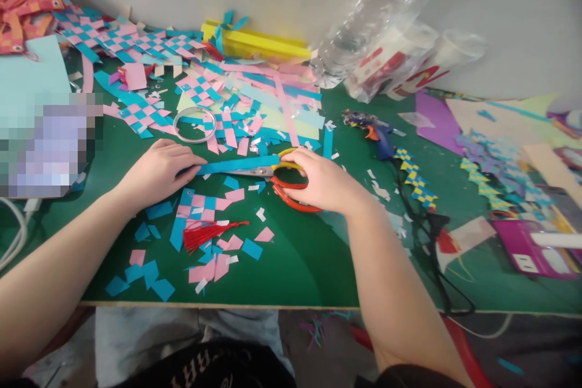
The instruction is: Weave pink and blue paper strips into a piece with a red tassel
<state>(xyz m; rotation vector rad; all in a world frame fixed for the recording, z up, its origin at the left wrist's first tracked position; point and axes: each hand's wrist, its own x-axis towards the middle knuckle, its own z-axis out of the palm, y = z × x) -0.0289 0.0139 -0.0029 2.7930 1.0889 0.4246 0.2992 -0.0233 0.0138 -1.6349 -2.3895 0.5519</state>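
My left hand pinches one end of a blue paper strip just above the green table. Its other end reaches my right hand, whose fingers are around the handles of the scissors, one yellow and one orange-red. The scissors' metal blades point left, along the strip's lower edge. I cannot tell whether they touch the paper. Just below lies a woven pink and blue paper piece with a red tassel beside it. A roll of clear tape rests behind my left hand.
Woven pink and blue pieces and loose strips cover the back left. A yellow paper bundle lies by the wall near bagged plastic cups. Right of my right hand are a blue glue gun and black cord. Scraps litter the front.
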